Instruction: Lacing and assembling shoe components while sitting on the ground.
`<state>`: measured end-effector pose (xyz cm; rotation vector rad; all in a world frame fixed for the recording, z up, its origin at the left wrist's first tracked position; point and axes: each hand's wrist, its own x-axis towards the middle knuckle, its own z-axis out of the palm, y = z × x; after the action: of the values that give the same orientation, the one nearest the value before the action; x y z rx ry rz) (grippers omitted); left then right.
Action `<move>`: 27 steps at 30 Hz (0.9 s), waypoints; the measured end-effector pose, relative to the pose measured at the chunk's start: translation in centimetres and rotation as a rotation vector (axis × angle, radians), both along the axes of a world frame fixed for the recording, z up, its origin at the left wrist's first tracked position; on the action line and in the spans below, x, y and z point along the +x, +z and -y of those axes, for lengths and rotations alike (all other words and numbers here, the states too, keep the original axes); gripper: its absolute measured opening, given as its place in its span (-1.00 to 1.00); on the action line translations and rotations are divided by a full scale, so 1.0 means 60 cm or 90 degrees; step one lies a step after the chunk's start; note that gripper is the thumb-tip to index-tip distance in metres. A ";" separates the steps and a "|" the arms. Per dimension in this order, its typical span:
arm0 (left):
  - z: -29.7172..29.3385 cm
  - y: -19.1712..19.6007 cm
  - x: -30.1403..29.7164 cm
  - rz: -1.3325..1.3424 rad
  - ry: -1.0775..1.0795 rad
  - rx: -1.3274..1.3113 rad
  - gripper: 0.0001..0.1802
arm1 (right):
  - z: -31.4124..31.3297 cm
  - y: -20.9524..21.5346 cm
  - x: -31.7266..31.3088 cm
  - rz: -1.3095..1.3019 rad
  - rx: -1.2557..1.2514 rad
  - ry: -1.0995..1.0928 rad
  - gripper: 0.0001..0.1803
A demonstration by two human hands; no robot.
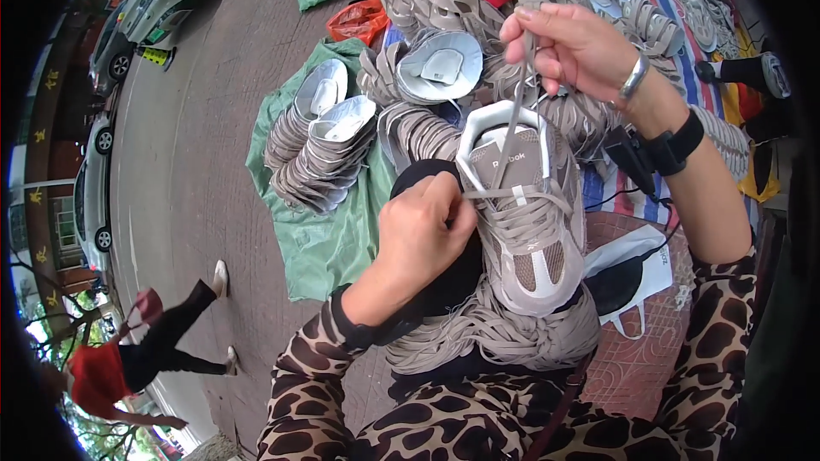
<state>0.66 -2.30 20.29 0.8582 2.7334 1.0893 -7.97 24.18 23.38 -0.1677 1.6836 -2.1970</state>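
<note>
head view — paved ground (196, 162), green sheet (329, 243) — stacked shoes (329, 154).

The sneaker (523, 213) lies on a lace bundle (495, 333), stacked uppers (329, 154) to its left.

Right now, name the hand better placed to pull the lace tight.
Probably the right hand: it pinches the lace raised above the shoe. The left hand steadies the shoe's side.

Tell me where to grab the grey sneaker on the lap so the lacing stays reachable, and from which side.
Probably at the collar and heel end, from the person's left. The grey sneaker lies sole down, toe toward the person, and the left hand already steadies it there. The right hand pulls a lace up from above, so the top and right side are taken.
</note>
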 end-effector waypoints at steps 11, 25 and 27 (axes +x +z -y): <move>0.011 -0.009 0.009 0.084 -0.126 0.198 -0.81 | 0.008 0.024 -0.017 0.063 0.105 -0.024 -0.66; -0.020 0.013 -0.096 0.086 -0.016 0.213 -0.66 | 0.005 0.062 -0.087 -0.231 0.158 -0.085 -0.68; -0.047 0.005 -0.115 0.055 -0.112 0.188 -0.77 | 0.001 0.063 -0.089 -0.225 0.162 -0.102 -0.69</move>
<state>-6.21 0.53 20.60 1.0373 2.4097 1.4762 -13.29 24.14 27.15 -0.3833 2.2221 -2.1308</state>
